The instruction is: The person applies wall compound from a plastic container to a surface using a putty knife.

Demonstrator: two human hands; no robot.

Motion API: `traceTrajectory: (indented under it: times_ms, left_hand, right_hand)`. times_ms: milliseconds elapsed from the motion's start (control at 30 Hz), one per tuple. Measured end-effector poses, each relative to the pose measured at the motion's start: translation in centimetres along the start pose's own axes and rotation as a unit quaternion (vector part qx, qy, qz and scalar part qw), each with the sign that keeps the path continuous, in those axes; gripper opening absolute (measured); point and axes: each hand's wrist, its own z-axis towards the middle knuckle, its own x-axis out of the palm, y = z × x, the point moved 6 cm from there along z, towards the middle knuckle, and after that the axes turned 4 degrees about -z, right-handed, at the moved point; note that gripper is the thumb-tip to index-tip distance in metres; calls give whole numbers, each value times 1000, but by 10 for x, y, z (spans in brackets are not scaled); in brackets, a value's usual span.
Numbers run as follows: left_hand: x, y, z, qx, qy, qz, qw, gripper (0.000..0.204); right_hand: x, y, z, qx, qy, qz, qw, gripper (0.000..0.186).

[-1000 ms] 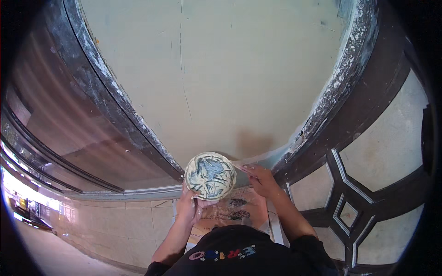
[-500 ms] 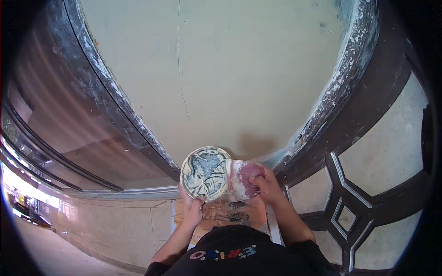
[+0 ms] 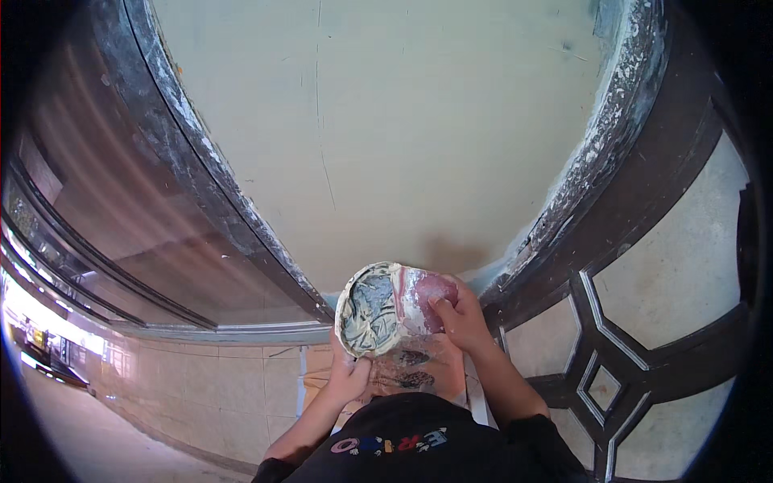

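Observation:
My left hand (image 3: 348, 378) grips a round tub (image 3: 342, 320) from below and the side, its thumb near the rim. Inside, whitish paste (image 3: 372, 299) is smeared in streaks over a darker surface; the tub is tilted. My right hand (image 3: 465, 319) is closed on a flat pinkish-red putty spreader (image 3: 420, 304), thumb on its face. White paste coats part of the spreader. Its far edge rests at or over the tub's right rim; exact contact is hard to make out.
A pale, lightly scratched wall panel (image 3: 435, 145) stands ahead between dark frames, the right frame (image 3: 600, 145) flaked with white. To the right is a dark panelled door (image 3: 644, 322); to the left, a glossy brown panel (image 3: 153, 217). An orange-brown, stained surface (image 3: 447, 372) lies below my hands.
The tub has shifted right and tilted more toward the spreader, with my left hand. The spreader has moved slightly left, further over the tub's rim.

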Motion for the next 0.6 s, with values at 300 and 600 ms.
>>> traceTrajectory:
  times_ms: [300, 600]
  left_hand:
    - [-5, 1, -5, 4, 15, 100, 995, 65]
    - [-5, 8, -7, -20, 46, 103, 993, 68]
  right_hand:
    - [7, 5, -5, -16, 8, -95, 995, 31]
    - [7, 13, -6, -62, 30, -181, 981, 31]
